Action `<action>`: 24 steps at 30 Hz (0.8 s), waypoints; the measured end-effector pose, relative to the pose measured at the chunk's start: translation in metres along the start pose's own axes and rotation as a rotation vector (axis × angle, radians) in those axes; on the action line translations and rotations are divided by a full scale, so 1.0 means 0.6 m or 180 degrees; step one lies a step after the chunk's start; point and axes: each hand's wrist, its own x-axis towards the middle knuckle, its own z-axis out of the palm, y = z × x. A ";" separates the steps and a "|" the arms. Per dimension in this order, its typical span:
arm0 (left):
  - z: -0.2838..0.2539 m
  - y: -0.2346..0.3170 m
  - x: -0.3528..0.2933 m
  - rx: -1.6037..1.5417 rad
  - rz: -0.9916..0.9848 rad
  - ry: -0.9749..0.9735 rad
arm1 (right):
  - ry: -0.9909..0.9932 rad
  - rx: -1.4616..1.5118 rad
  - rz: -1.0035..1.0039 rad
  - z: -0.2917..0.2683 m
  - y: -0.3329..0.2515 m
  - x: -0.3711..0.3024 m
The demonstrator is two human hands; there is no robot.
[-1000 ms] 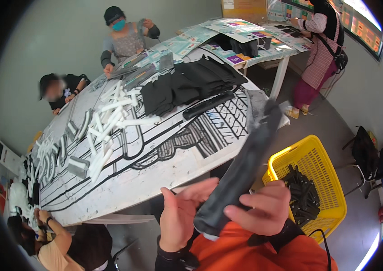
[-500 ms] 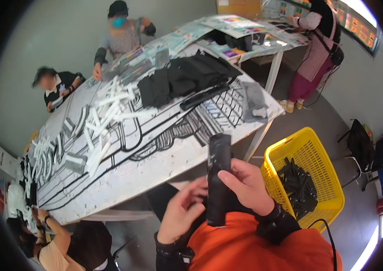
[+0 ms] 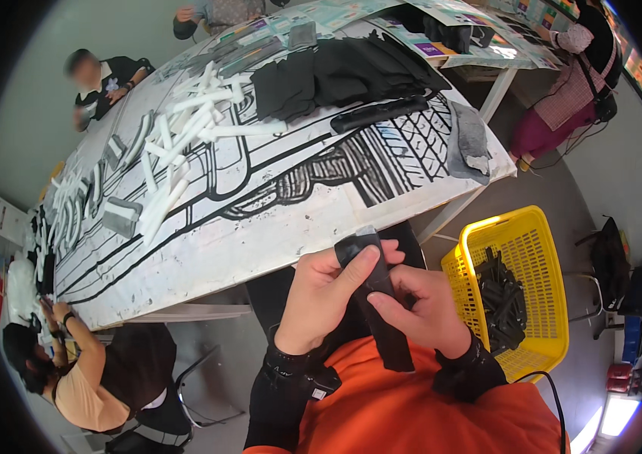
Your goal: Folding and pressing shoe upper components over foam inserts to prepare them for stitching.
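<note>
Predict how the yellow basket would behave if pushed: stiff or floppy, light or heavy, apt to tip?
The yellow basket would probably keep its shape: its walls stand without sagging. Its many openings suggest a light body, though the heap of black pieces likely adds weight. A gentle push may not tip it, since that heap lies below the rim.

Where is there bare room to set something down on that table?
The white table looks bare along its front, between the left hand and the white tubes, and on the drawing between the black roll and grey piece. It's crowded around the tubes and black cloth.
</note>
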 end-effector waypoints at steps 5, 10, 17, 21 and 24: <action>-0.013 0.003 0.000 -0.0520 0.0118 -0.0077 | -0.0138 -0.0253 -0.0112 -0.003 -0.003 0.008; -0.020 0.033 0.008 0.0466 -0.0125 -0.0164 | -0.0137 -0.0370 -0.0211 -0.005 0.001 -0.002; -0.025 0.031 0.015 -0.0310 -0.0126 -0.0121 | -0.0160 -0.0455 -0.0306 -0.014 -0.010 0.009; -0.018 0.042 0.018 0.0792 -0.0152 -0.0130 | -0.0251 -0.0678 -0.0395 -0.014 0.001 0.001; -0.011 0.033 0.033 0.0335 -0.0059 -0.0256 | 0.0009 -0.0461 -0.0311 -0.015 0.000 0.003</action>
